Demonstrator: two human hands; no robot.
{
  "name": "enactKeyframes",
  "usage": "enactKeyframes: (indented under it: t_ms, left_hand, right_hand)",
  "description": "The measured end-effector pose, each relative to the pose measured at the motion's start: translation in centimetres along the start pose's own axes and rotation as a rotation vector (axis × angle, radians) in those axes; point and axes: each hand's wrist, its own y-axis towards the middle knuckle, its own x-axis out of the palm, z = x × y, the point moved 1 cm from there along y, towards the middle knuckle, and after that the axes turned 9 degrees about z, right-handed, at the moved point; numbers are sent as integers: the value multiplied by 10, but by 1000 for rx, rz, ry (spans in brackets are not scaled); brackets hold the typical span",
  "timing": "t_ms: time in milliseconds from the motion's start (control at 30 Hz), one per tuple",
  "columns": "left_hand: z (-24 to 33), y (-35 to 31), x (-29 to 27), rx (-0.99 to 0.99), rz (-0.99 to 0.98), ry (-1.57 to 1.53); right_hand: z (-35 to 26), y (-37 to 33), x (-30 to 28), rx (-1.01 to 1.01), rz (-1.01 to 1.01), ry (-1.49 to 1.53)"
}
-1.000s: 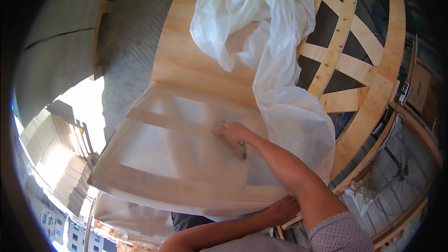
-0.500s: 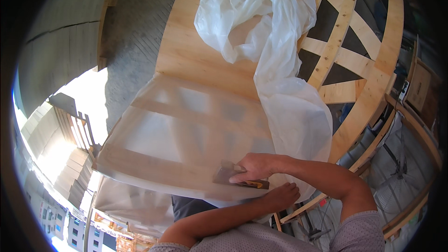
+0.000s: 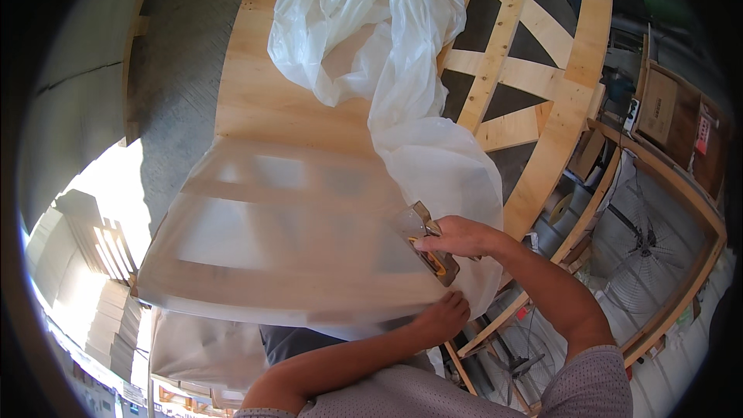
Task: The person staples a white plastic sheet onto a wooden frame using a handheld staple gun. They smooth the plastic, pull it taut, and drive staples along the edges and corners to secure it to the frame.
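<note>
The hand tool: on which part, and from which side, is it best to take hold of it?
The hand tool is probably best gripped around its middle, from the right, where the right hand holds it: its body is long and narrow, slanting away leftward, and both ends show.

A brown stapler (image 3: 438,262) (apparently) tilts — over translucent sheeting (image 3: 302,244).

Daylight on my left bleaches the ground (image 3: 120,174) white; crumpled plastic (image 3: 412,54) shines softly; straight edges bow toward my view's black rim.
</note>
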Motion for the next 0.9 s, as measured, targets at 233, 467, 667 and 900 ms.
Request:
enactKeyframes:
  t_ms: [233,467,667,900]
  left_hand:
    - [6,8,6,112,-31,-6]
    - [15,2,27,143,-9,-113]
    - [19,-2,15,143,41,-94]
    - [13,-14,-57,-142,19,-86]
  right_hand:
    - [70,-40,0,261,-279,-416]
    - [113,-49,16,315,-199,-251]
    - [129,-54,49,234,71,-172]
    - [126,-60,39,114,354,217]
